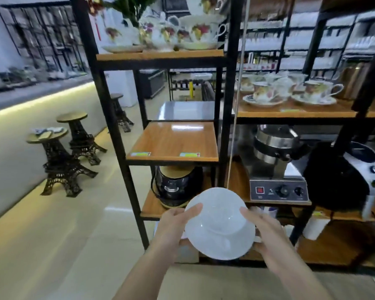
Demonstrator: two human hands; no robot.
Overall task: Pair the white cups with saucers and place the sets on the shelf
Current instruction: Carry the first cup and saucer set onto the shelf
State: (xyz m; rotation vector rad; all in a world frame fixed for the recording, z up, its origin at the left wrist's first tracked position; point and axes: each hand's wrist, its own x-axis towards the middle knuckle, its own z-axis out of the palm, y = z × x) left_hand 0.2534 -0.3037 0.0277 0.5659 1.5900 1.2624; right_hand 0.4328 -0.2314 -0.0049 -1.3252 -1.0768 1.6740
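Observation:
A white cup (219, 210) sits on a white saucer (217, 245), and I hold the set low in front of the shelving. My left hand (173, 226) grips the saucer's left rim with the thumb over the cup's edge. On the opposite side my right hand (264, 230) holds the rim and the cup's side. Above the set, a bare wooden shelf board (173, 141) with two price labels on its front edge sits in the black metal rack.
The black rack posts (227, 105) frame the bare board. A black kettle (175, 187) stands on the board below it. Flowered tea sets (167, 33) fill the top shelf and the right shelf (290, 92). Appliances (277, 167) stand at right; tower-shaped stools (61, 154) at left.

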